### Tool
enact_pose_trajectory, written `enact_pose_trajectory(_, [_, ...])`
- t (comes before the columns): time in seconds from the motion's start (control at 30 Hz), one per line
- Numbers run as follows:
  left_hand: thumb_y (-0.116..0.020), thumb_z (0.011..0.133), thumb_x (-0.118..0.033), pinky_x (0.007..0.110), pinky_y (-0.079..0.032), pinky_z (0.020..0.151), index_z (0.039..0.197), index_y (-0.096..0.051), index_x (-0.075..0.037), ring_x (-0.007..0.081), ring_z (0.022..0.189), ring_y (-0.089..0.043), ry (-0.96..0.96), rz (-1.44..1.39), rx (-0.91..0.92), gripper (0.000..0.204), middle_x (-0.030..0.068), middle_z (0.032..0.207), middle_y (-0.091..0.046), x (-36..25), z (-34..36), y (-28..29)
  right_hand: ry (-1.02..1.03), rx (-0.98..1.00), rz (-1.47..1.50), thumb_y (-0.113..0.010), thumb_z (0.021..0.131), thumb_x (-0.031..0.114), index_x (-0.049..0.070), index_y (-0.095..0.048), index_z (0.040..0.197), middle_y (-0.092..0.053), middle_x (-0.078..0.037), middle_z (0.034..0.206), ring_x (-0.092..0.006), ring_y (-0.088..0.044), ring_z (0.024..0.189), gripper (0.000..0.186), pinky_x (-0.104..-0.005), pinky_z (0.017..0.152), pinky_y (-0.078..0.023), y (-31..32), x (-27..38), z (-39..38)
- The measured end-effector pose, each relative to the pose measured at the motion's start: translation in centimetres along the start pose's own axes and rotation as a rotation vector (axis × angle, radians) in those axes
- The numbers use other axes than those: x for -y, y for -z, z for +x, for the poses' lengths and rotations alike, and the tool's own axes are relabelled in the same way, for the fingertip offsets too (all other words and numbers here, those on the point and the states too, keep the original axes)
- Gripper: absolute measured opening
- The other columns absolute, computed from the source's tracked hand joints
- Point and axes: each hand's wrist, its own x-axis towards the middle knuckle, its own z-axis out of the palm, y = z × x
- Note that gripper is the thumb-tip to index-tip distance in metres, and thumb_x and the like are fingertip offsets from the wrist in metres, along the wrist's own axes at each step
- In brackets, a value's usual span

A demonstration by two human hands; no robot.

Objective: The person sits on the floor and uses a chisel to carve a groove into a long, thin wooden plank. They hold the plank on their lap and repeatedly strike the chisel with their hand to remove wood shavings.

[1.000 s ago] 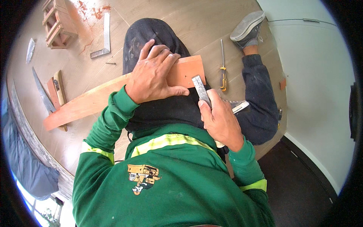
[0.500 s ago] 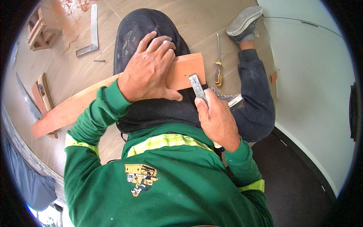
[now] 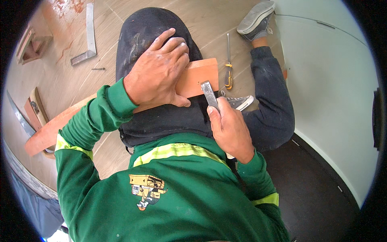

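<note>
A long reddish wooden board (image 3: pixel 201 74) lies across my thighs, its square end to the right and its far end sloping down to the left. My left hand (image 3: pixel 159 76) presses over it, with the fingers on the far side and the thumb on the near side. In my right hand (image 3: pixel 233 131) is a chisel (image 3: pixel 209 93), its flat metal blade pointing up and away. The blade's tip is at the board's face, close to a small dark mark near the right end. My fist hides most of the chisel's handle.
A screwdriver (image 3: pixel 228 76) lies right of the board, near my shoe (image 3: pixel 258 20). Left on the tiled floor are a metal square (image 3: pixel 92 36), a nail or screw (image 3: pixel 98 69), a wooden block frame (image 3: pixel 36 47) and a saw blade (image 3: pixel 20 115). A pale panel (image 3: pixel 326 76) stands at right.
The view has shifted slightly, so floor items sit further left. My left forearm now covers more of the board. Both hands keep their grips, and the chisel tip stays near the same mark.
</note>
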Motion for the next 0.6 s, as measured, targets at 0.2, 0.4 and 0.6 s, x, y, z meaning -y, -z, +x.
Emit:
enact_pose_trajectory(0.2, [-0.090,0.060,-0.068,0.060,-0.025,0.136,0.113,-0.068,0.008,0.0405,0.141,-0.053,-0.009,-0.011,-0.021,0.095,0.0217,0.130,-0.064,0.16,-0.49,-0.13,-0.043,0.011,0.097,-0.056,0.114,0.026,0.001,-0.055,0.113,-0.067,-0.033,0.085,-0.0579,-0.065,0.084,0.025,-0.0669,0.074,-0.046,-0.49,-0.26,0.13])
enact_pose_trajectory(0.4, [-0.090,0.062,-0.067,0.059,-0.024,0.137,0.116,-0.069,0.007,0.0390,0.142,-0.053,-0.009,-0.016,-0.009,0.093,0.0210,0.131,-0.065,0.27,-0.38,-0.21,-0.012,0.005,0.073,-0.055,0.115,0.028,0.001,-0.056,0.117,-0.067,-0.033,0.085,-0.0584,-0.065,0.085,0.027,-0.0675,0.075,-0.046,-0.55,-0.77,0.28])
enact_pose_trajectory(0.6, [-0.089,0.063,-0.067,0.059,-0.024,0.137,0.114,-0.070,0.006,0.0383,0.142,-0.054,0.009,0.004,0.009,0.091,0.0202,0.131,-0.065,0.09,-0.07,0.12,-0.025,0.041,0.052,-0.057,0.114,0.029,0.002,-0.056,0.118,-0.067,-0.034,0.086,-0.0585,-0.065,0.084,0.027,-0.0680,0.075,-0.046,0.02,-0.70,0.36])
